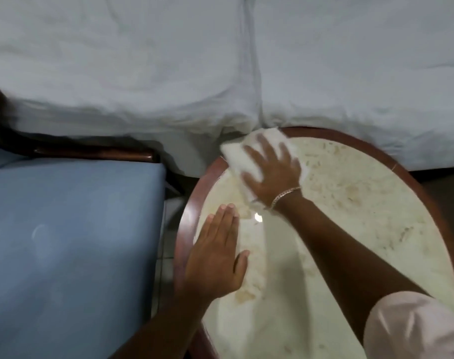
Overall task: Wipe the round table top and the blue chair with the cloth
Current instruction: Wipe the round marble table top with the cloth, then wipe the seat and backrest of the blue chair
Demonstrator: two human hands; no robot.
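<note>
Meanwhile the right hand (271, 172), fingers spread, presses the white cloth (249, 154) flat at the far left edge of the round table top (350, 203), while the left hand (217, 257) lies flat, fingers together, near the blue chair (73, 229).

The round desk (350, 203) has a pale mottled top inside a dark wooden rim. A white cloth (236, 154) lies at its far left edge under the right hand (272, 172); the left hand (215, 257) rests flat near the left rim.
</note>
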